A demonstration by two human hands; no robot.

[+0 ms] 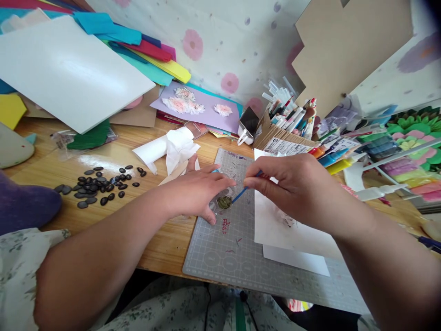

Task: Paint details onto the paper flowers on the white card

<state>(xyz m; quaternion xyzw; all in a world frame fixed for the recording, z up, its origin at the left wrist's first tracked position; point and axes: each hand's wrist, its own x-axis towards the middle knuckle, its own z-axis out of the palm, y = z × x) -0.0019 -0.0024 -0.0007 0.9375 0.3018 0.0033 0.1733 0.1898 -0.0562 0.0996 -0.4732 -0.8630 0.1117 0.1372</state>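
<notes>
Blue stick (241,195), pinched by your right hand (287,184), reaches the dish (224,202) at three o'clock. Your left hand (196,191) spreads open at nine o'clock

Both bare forearms reach forward from the person's body, the left coming in from the lower left and the right from the lower right. The left hand (193,191) is held low, palm down, its fingers spread and reaching inward, with the thumb apart from them and nearer the body. The right hand (291,184) is bent at the wrist, its back turned up, thumb and index finger pinched together and pointing toward the left hand. The two hands are near each other, apart.
</notes>
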